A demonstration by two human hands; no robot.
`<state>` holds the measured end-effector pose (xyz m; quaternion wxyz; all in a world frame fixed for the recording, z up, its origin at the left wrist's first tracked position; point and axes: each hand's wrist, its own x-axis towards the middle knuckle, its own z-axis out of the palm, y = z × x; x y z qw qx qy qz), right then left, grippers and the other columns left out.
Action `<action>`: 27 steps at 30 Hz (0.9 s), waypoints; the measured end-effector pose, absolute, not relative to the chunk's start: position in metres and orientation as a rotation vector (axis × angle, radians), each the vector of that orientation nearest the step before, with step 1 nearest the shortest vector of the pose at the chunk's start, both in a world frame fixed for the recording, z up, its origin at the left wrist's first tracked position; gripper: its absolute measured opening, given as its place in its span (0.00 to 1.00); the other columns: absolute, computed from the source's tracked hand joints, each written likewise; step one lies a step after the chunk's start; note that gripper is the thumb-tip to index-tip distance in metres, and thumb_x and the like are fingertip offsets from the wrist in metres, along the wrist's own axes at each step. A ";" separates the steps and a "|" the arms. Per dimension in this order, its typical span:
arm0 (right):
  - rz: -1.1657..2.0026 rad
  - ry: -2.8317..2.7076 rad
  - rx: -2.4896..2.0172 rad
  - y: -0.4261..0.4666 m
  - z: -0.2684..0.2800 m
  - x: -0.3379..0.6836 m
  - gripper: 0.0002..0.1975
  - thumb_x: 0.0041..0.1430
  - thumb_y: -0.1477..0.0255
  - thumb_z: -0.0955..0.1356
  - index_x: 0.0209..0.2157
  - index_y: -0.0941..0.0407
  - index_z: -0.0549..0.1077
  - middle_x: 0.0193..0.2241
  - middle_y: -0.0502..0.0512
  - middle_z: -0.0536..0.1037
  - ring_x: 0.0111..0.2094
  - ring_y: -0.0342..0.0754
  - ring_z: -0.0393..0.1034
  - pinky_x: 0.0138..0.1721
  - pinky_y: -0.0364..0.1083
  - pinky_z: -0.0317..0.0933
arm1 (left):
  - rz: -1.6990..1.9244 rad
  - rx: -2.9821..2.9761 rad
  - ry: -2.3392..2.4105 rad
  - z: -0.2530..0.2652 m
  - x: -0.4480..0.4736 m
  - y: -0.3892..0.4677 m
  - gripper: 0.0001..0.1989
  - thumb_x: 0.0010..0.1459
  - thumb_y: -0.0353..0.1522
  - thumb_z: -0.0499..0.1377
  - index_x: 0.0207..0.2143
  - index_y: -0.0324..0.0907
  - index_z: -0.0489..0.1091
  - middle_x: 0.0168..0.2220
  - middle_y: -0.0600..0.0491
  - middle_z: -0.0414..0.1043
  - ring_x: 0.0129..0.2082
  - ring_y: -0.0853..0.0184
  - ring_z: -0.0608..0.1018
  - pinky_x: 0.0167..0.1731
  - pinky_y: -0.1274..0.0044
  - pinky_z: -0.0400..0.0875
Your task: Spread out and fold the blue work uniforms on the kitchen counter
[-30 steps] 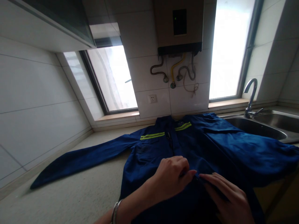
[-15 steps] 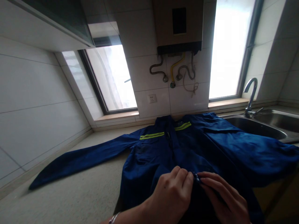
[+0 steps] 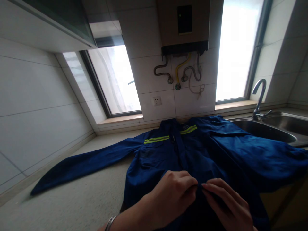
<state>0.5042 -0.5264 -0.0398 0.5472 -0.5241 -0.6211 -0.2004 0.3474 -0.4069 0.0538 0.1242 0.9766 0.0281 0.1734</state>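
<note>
A dark blue work jacket point(image 3: 154, 160) with yellow-green reflective strips lies spread across the counter, its collar towards the wall. One sleeve stretches out to the left, the other to the right past the sink's front. Over the lower front opening, my left hand point(image 3: 176, 191) pinches the jacket's edge between thumb and fingers. Close beside it, my right hand point(image 3: 227, 200) grips the same edge, fingertips nearly touching the left ones. Whatever fastener may be between the fingertips is too small and dark to make out. A bracelet circles my left wrist.
The pale counter point(image 3: 89, 183) runs under the jacket. At the right is a steel sink point(image 3: 292, 138) with a tap point(image 3: 258, 99). A water heater point(image 3: 185, 29) with pipes hangs on the tiled wall between two windows. A cabinet point(image 3: 55, 22) juts out at upper left.
My left hand has rolled slightly, and its fingertips now pinch closer to my right fingertips. The right hand has shifted only a little. The jacket lies nearly as before.
</note>
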 end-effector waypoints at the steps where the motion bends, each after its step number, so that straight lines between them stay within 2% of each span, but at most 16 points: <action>1: -0.460 -1.478 -1.233 -0.526 -0.039 0.504 0.11 0.57 0.76 0.67 0.42 0.53 0.75 0.34 0.52 0.78 0.34 0.45 0.75 0.36 0.38 0.71 | 0.521 2.855 0.082 0.054 0.347 -0.407 0.08 0.59 0.24 0.53 0.38 0.40 0.70 0.32 0.55 0.72 0.28 0.74 0.75 0.29 0.85 0.67; 5: -0.400 -1.468 -1.198 -0.524 -0.038 0.504 0.11 0.55 0.79 0.68 0.40 0.55 0.73 0.33 0.52 0.77 0.32 0.43 0.74 0.34 0.37 0.70 | 0.621 2.958 0.021 0.050 0.348 -0.409 0.08 0.61 0.26 0.51 0.39 0.39 0.69 0.33 0.52 0.72 0.31 0.72 0.75 0.31 0.83 0.69; 17: -0.444 -1.502 -1.207 -0.528 -0.042 0.512 0.14 0.55 0.79 0.68 0.43 0.54 0.74 0.35 0.53 0.76 0.33 0.43 0.74 0.34 0.38 0.70 | 0.922 3.224 -0.288 0.044 0.352 -0.411 0.08 0.62 0.27 0.48 0.37 0.37 0.66 0.28 0.54 0.69 0.26 0.71 0.72 0.21 0.81 0.66; 22: -0.524 -1.433 -1.307 -0.539 -0.034 0.516 0.13 0.53 0.76 0.69 0.42 0.51 0.76 0.37 0.54 0.76 0.35 0.46 0.73 0.38 0.43 0.70 | 1.045 3.464 -0.293 0.039 0.349 -0.420 0.14 0.60 0.26 0.47 0.45 0.31 0.66 0.36 0.45 0.70 0.30 0.66 0.73 0.22 0.77 0.68; 25: -0.496 -1.180 -1.400 -0.551 -0.029 0.510 0.09 0.50 0.71 0.71 0.36 0.52 0.77 0.33 0.54 0.76 0.30 0.45 0.73 0.30 0.39 0.70 | 1.091 3.534 -0.155 0.038 0.346 -0.422 0.16 0.60 0.26 0.46 0.47 0.29 0.66 0.38 0.42 0.71 0.30 0.65 0.74 0.24 0.77 0.69; 27: -0.262 -1.121 -1.435 -0.556 -0.027 0.502 0.06 0.52 0.67 0.71 0.31 0.54 0.78 0.24 0.51 0.76 0.21 0.43 0.70 0.22 0.36 0.67 | 1.173 3.518 -0.110 0.035 0.346 -0.424 0.17 0.59 0.25 0.45 0.47 0.28 0.66 0.37 0.41 0.72 0.30 0.65 0.75 0.26 0.77 0.70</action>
